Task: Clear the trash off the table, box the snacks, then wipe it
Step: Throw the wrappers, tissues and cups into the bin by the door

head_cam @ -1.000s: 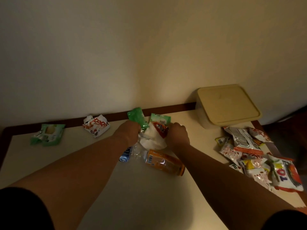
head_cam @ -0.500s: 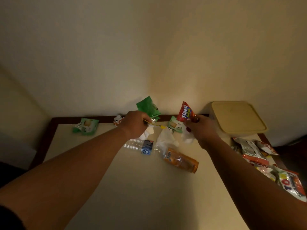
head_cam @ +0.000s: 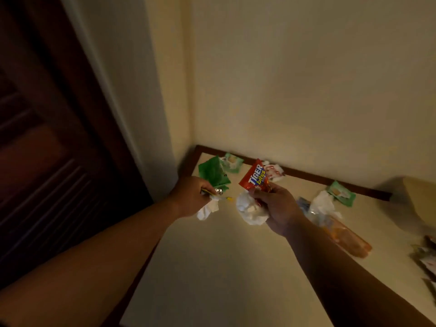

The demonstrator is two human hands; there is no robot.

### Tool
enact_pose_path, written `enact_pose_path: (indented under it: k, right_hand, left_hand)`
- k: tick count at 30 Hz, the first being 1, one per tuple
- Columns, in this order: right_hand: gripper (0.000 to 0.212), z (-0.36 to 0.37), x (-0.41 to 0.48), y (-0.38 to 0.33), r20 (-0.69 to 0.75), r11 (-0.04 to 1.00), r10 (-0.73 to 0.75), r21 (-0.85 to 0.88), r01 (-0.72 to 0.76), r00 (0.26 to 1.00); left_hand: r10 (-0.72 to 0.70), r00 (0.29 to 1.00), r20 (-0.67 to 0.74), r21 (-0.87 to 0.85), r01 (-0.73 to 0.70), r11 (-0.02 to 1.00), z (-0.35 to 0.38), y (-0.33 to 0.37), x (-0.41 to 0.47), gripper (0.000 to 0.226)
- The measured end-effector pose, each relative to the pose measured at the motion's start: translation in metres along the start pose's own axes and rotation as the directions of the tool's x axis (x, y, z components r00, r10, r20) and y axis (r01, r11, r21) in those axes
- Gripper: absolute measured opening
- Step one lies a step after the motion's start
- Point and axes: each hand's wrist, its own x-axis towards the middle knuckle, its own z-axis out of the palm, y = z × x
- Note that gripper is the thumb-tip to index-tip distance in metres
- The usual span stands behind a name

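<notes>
Head view, dim light: shows both hands raised above the far-left part of a cream worktop (head_cam: pixel 224 267). Grips in the left hand (head_cam: pixel 188 197), fingers clamped, a green wrapper (head_cam: pixel 212 172) sticking up behind the knuckles, a thin yellow-and-silver scrap (head_cam: pixel 219 193) and a white tissue (head_cam: pixel 207 210) hanging below the fist. Holds in the right hand (head_cam: pixel 276 208), fingers curled tight, a red snack wrapper (head_cam: pixel 254 177) printed "TIGER bites", standing upright above the thumb, with a crumpled tissue ball (head_cam: pixel 250 208) pressed against the palm. Shows more litter lying on the worktop: a green-and-white packet (head_cam: pixel 233 161) in the back corner by the wall, a red-and-white wrapper (head_cam: pixel 273 172) farther along the back edge, a second green packet (head_cam: pixel 341 193) to the right, a loose tissue (head_cam: pixel 323 205) near it. Catches a clear bottle (head_cam: pixel 303 204) with a blue label, partly hidden behind the right forearm, and an orange bottle (head_cam: pixel 346 239) on its side next to it, blurred. Takes in a beige box (head_cam: pixel 417 197) and a few snack packs (head_cam: pixel 427 258) at the right edge, a dark wooden door (head_cam: pixel 47 161) at left.
</notes>
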Motion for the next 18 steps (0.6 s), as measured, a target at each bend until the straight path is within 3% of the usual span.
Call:
enact_pose_path:
  k: [4,8,10,14,18]
  right_hand:
    - [0.020,0.104,-0.020,0.065,0.163,0.993,0.120,-0.040,-0.114,0.979]
    - [0.043,0.201,-0.042,0.143,0.270,0.953,0.281,-0.190,-0.235,0.921]
    - [0.043,0.243,-0.056,0.180,0.278,0.927,0.345,-0.248,-0.280,0.896]
    - [0.022,0.309,-0.092,0.247,0.256,0.868,0.454,-0.343,-0.358,0.854]
    - [0.034,0.343,-0.112,0.309,0.210,0.787,0.545,-0.461,-0.409,0.812]
  left_hand:
    - [-0.128,0.992,0.005,0.014,0.128,0.992,-0.041,-0.086,-0.093,0.017]
    - [-0.313,0.950,0.012,0.017,0.312,0.950,-0.071,-0.169,-0.190,0.016]
    - [-0.423,0.906,0.029,0.011,0.423,0.906,-0.077,-0.208,-0.235,0.017]
    - [-0.593,0.803,0.051,-0.011,0.595,0.804,-0.072,-0.271,-0.315,0.024]
    - [-0.695,0.704,0.143,-0.034,0.706,0.708,-0.048,-0.317,-0.370,0.015]
